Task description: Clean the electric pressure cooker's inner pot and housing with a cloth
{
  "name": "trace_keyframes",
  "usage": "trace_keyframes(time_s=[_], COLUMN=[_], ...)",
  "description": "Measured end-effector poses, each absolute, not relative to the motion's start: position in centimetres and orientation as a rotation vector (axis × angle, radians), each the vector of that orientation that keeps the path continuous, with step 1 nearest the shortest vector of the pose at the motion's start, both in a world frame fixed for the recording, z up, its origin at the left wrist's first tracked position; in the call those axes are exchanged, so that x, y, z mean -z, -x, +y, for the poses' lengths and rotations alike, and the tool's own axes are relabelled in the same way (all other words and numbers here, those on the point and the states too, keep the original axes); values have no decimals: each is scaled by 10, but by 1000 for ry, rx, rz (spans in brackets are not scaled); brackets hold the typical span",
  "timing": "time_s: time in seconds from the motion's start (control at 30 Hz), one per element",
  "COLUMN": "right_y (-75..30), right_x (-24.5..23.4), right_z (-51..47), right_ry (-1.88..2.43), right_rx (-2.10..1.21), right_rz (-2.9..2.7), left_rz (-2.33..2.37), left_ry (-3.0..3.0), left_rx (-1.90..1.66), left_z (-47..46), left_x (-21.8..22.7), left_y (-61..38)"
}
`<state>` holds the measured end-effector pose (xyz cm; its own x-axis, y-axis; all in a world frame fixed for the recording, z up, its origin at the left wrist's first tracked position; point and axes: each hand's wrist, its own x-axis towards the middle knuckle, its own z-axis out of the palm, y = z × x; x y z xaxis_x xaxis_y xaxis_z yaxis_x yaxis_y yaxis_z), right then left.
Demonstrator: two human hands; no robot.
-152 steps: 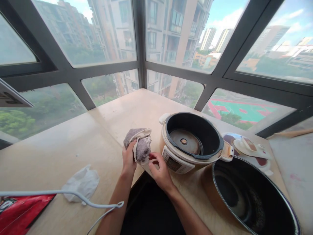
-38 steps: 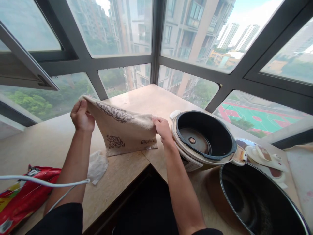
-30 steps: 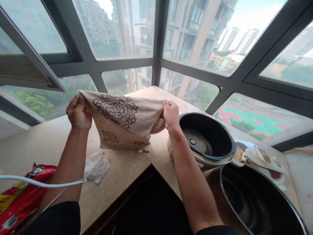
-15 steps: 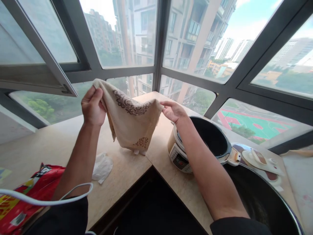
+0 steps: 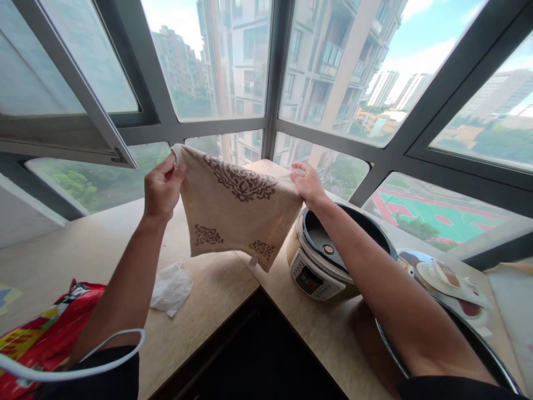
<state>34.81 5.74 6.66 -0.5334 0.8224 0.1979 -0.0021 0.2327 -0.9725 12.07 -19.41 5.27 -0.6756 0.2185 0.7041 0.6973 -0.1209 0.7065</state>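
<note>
A beige cloth [image 5: 237,222] with brown ornamental patterns hangs stretched between my two hands above the counter corner. My left hand [image 5: 162,186] pinches its upper left corner, fingers closed. At the upper right corner, my right hand [image 5: 307,183] grips the cloth between thumb and fingers. Behind my right forearm stands a beige electric pressure cooker [image 5: 318,278] without its lid, its dark inner pot partly hidden by the arm. Below the cloth, to the left, lies a crumpled white tissue [image 5: 171,286].
A red packet [image 5: 58,322] lies at the left, with a white cable [image 5: 83,372] crossing in front. The cooker lid [image 5: 449,278] and a large dark pan [image 5: 478,339] are at the right. The counter [image 5: 208,289] has a dark opening at its front; windows surround it.
My right hand has moved right, so the cloth is spread wider and both lower patterns show. My left hand has shifted slightly right and down. More of the cooker's inside is visible.
</note>
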Motion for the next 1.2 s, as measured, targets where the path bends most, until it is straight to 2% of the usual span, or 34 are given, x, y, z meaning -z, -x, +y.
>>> trace_keyframes(time_s=[0.13, 0.27, 0.37, 0.47, 0.7, 0.8, 0.87, 1.03, 1.2], right_y=[-357, -377, -388, -394, -405, -407, -406, -404, -400], right_x=[-82, -96, -98, -95, -95, -97, -97, -94, -96], right_z=[68, 74, 76, 82, 105, 109, 108, 96, 84], right_ry=[871, 596, 440, 464, 568, 531, 539, 631, 696], right_rx=[-1642, -2065, -2098, -1861, -784, -574, -665, -1320, -1363], right_rz=[-1728, -1619, -1678, -1841, -2389, -2380, -2301, -2023, -1905], left_rz=[-1836, -1777, -1731, -1663, -1522, -1439, -1398, -1456, -1504], left_ry=[808, 698, 626, 640, 912, 973, 975, 965, 1018], left_rx=[2078, 2216, 2402, 2565, 2769, 2900, 2944, 2792, 2685], left_z=[-190, -183, -177, -174, -175, -174, -173, -166, -169], left_x=[-49, -49, -52, -58, -63, -63, -63, -65, -65], left_y=[-128, -134, -137, -138, -145, -148, -149, -149, -150])
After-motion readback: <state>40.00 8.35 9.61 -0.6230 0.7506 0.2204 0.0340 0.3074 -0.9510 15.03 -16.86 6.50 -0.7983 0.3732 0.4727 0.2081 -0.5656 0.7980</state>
